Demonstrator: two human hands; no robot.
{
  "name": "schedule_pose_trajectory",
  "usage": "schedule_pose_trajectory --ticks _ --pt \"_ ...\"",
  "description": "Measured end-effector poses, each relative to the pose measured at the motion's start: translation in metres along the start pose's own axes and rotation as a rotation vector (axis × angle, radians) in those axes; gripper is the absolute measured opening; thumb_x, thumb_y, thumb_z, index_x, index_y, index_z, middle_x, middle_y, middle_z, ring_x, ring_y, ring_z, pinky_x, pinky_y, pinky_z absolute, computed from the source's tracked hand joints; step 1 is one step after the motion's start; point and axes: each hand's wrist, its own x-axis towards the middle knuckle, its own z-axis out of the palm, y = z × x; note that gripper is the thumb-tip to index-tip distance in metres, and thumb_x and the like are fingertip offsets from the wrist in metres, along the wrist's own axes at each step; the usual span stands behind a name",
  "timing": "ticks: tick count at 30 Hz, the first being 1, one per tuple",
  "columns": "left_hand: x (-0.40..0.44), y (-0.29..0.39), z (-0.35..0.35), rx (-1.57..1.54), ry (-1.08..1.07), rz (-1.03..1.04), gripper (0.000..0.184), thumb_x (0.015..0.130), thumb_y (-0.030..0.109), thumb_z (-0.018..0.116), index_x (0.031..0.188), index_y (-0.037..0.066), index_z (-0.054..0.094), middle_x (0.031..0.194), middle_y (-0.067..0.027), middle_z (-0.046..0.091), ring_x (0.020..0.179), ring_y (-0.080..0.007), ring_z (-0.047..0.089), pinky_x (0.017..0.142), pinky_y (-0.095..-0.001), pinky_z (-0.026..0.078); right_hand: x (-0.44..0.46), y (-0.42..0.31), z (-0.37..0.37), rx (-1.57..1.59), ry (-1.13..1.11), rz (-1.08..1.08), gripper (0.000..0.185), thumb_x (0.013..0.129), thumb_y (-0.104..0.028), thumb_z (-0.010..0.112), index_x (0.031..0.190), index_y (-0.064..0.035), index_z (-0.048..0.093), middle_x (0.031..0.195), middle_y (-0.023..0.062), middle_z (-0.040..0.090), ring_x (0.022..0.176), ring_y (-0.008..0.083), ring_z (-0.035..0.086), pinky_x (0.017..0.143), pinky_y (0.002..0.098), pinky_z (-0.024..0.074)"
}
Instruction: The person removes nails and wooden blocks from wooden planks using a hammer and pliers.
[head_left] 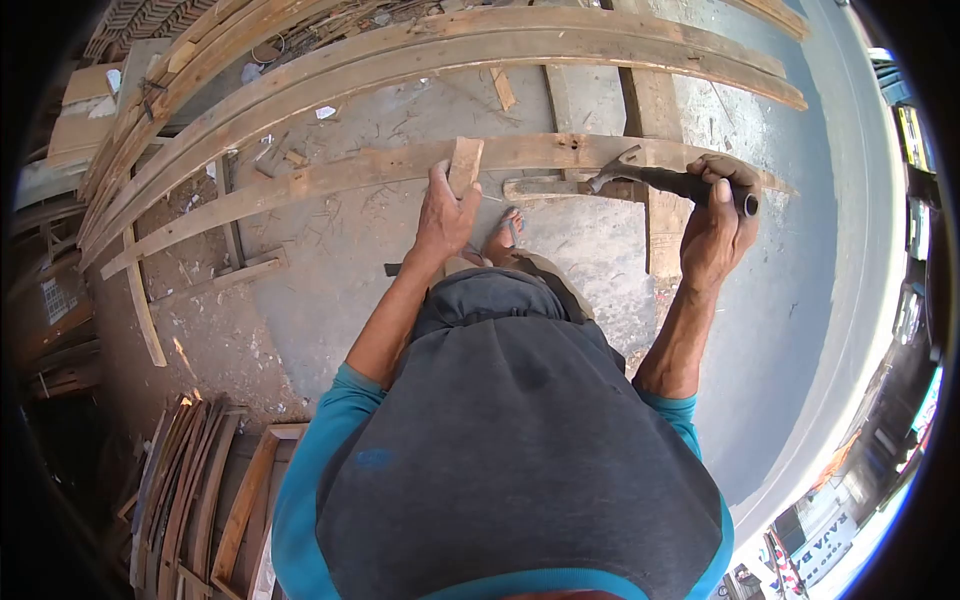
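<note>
My left hand (447,218) is closed around a short wooden block (466,165), which sticks up past my thumb and overlaps a long plank (350,172). In my right hand (717,225) is a claw hammer (660,178), gripped by its dark handle with the metal head pointing left. The hammer head is over or just beside the same plank; I cannot tell whether it touches. Under the plank, near the hammer, lies a short board (560,188). Dark marks, perhaps nail holes, show on the plank between my hands.
More long planks (480,50) run across the floor ahead, over a crosswise board (660,235). Wood is stacked at far left, and thin strips (185,490) stand at lower left beside a wooden frame (245,500). My sandalled foot (508,230) is close to the plank. Scraps litter the floor.
</note>
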Motion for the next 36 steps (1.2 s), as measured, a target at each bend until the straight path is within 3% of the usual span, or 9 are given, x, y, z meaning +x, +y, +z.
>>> schedule_pose_trajectory --ticks 5,9,14,17,20,22,25,29,36 --pt "0.017 0.016 0.054 0.077 -0.053 0.111 0.055 0.095 0.027 0.065 0.136 -0.003 0.045 0.130 -0.0316 0.054 0.119 -0.0489 0.053 0.101 -0.0499 0.045 -0.009 -0.012 -0.007 -0.120 -0.165 0.044 0.027 0.102 -0.029 0.068 0.105 -0.0025 0.070 0.092 0.0049 0.070 0.087 0.0145 0.067 0.080 0.0321 0.0555" --pt "0.019 0.011 0.079 0.267 0.094 0.263 0.048 0.088 0.022 0.071 0.127 -0.001 0.057 0.118 -0.0228 0.052 0.112 -0.0424 0.052 0.095 -0.0504 0.046 -0.021 0.037 -0.015 -0.279 -0.399 -0.002 0.035 0.109 -0.029 0.055 0.088 -0.0019 0.062 0.074 0.0016 0.061 0.069 0.0105 0.057 0.063 0.0259 0.0476" --pt "0.013 0.018 0.085 0.331 0.146 0.158 0.054 0.090 0.025 0.072 0.138 0.004 0.058 0.118 -0.0224 0.054 0.115 -0.0426 0.052 0.099 -0.0485 0.045 -0.047 0.124 0.012 -0.006 -0.218 0.090 0.045 0.111 -0.036 0.048 0.076 -0.0072 0.048 0.063 -0.0009 0.047 0.052 0.0069 0.041 0.046 0.0248 0.0340" --pt "0.015 0.021 0.080 0.234 0.125 0.046 0.055 0.090 0.031 0.073 0.137 0.007 0.060 0.120 -0.0212 0.055 0.118 -0.0405 0.053 0.101 -0.0475 0.045 -0.019 0.068 0.005 0.108 -0.330 0.281 0.045 0.111 -0.034 0.049 0.075 -0.0077 0.050 0.062 -0.0027 0.048 0.054 0.0047 0.042 0.046 0.0247 0.0335" --pt "0.015 0.007 0.093 0.179 0.192 0.040 0.056 0.086 0.030 0.076 0.135 0.007 0.061 0.122 -0.0222 0.053 0.122 -0.0419 0.049 0.107 -0.0481 0.042 0.044 0.000 -0.025 0.325 -0.395 0.025 0.048 0.113 -0.040 0.041 0.075 -0.0091 0.040 0.056 0.0007 0.040 0.042 0.0075 0.033 0.036 0.0246 0.0267" --pt "0.011 0.010 0.092 0.178 0.209 0.010 0.056 0.086 0.030 0.076 0.136 0.008 0.061 0.124 -0.0223 0.053 0.123 -0.0420 0.048 0.107 -0.0484 0.042 0.076 -0.047 -0.047 0.373 -0.207 -0.003 0.052 0.111 -0.047 0.040 0.074 -0.0110 0.037 0.056 -0.0020 0.029 0.041 0.0074 0.026 0.036 0.0246 0.0262" --pt "0.014 0.024 0.100 0.180 0.241 -0.040 0.058 0.089 0.030 0.074 0.140 0.008 0.058 0.128 -0.0225 0.053 0.126 -0.0402 0.049 0.108 -0.0464 0.041 0.100 -0.057 -0.059 0.332 -0.110 -0.145 0.053 0.110 -0.049 0.042 0.074 -0.0098 0.039 0.059 -0.0007 0.031 0.043 0.0088 0.027 0.040 0.0230 0.0257" --pt "0.012 0.022 0.109 0.202 0.264 -0.093 0.060 0.089 0.029 0.075 0.142 0.008 0.057 0.130 -0.0242 0.052 0.128 -0.0413 0.047 0.110 -0.0471 0.040 0.104 0.012 -0.038 0.167 -0.321 -0.247 0.050 0.111 -0.043 0.043 0.078 -0.0056 0.044 0.062 0.0038 0.040 0.049 0.0125 0.037 0.042 0.0266 0.0287" --pt "0.013 0.020 0.116 0.243 0.321 -0.090 0.061 0.088 0.030 0.076 0.144 0.011 0.058 0.129 -0.0259 0.053 0.131 -0.0428 0.046 0.113 -0.0472 0.038 0.115 0.029 -0.051 0.266 -0.580 -0.172 0.050 0.105 -0.046 0.057 0.078 -0.0038 0.048 0.059 0.0041 0.046 0.052 0.0142 0.045 0.045 0.0289 0.0345"
